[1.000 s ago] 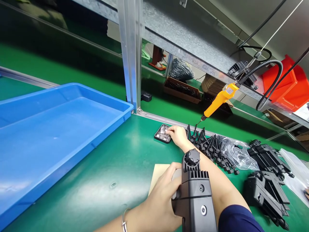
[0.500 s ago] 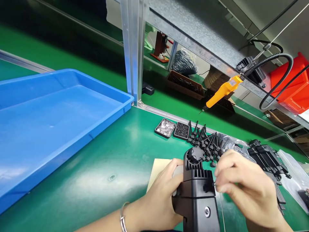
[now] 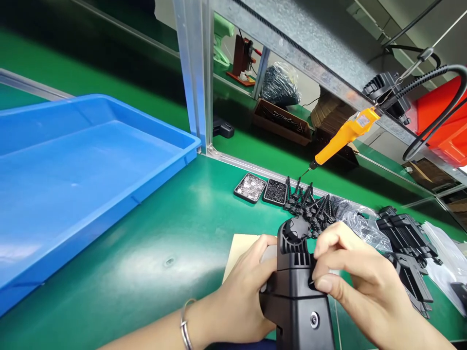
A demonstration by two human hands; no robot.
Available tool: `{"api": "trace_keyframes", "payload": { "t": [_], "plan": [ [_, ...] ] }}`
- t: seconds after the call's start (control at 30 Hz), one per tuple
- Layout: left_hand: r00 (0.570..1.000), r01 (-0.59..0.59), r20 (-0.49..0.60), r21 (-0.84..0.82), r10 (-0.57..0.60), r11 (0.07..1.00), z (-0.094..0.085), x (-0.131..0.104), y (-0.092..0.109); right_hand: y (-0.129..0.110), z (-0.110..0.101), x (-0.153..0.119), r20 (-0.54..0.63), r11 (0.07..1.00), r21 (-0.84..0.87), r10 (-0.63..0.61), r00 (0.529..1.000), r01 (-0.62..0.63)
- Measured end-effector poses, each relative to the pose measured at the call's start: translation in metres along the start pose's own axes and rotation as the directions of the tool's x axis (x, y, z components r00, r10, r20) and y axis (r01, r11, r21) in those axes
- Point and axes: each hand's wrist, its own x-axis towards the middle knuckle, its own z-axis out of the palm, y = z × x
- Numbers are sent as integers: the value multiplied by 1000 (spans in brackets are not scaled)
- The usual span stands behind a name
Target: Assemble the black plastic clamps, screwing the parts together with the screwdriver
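A black plastic housing (image 3: 297, 287) with a ribbed top, a round knob and a metal screw on its face stands upright at the lower middle. My left hand (image 3: 244, 291) is wrapped round its left side, fingers behind it. My right hand (image 3: 359, 282) is closed in a pinch against the housing's upper right side. Whatever lies between those fingertips is hidden. Behind the housing, black threaded knob bolts (image 3: 314, 209) lie in a heap. Beside them are a small tray of silvery parts (image 3: 250, 187) and a small tray of black screws (image 3: 275, 192).
A large blue tray (image 3: 146, 194) takes up the left. A yellow electric screwdriver (image 3: 346, 133) hangs above the bolts. Black plastic parts (image 3: 408, 238) and clear plastic bags (image 3: 365, 228) lie at right. A metal post (image 3: 197, 73) and shelf rise behind the green table (image 3: 175, 233).
My right hand has moved left, and its fingertips now press against the housing's side. My left hand keeps its hold. The whole view has shifted slightly.
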Motion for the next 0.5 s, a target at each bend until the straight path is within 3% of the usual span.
{"api": "trace_keyframes", "payload": {
  "t": [0.2, 0.33, 0.43, 0.5],
  "plan": [
    [1000, 10, -3, 32, -10, 999, -1, 1, 0, -3, 1, 7, 61, 954, 174, 238, 969, -245],
    [1000, 12, 1, 23, -12, 1000, -1, 1, 1, 1, 4, 5, 94, 858, 356, 362, 927, -371],
    [1000, 8, 2, 14, -8, 1000, -1, 1, 0, 14, 0, 9, 130, 749, 524, 399, 908, -404],
    [1000, 8, 2, 1, -8, 1000, -1, 0, -2, 34, -2, 20, 91, 767, 492, 424, 901, -411]
  ]
}}
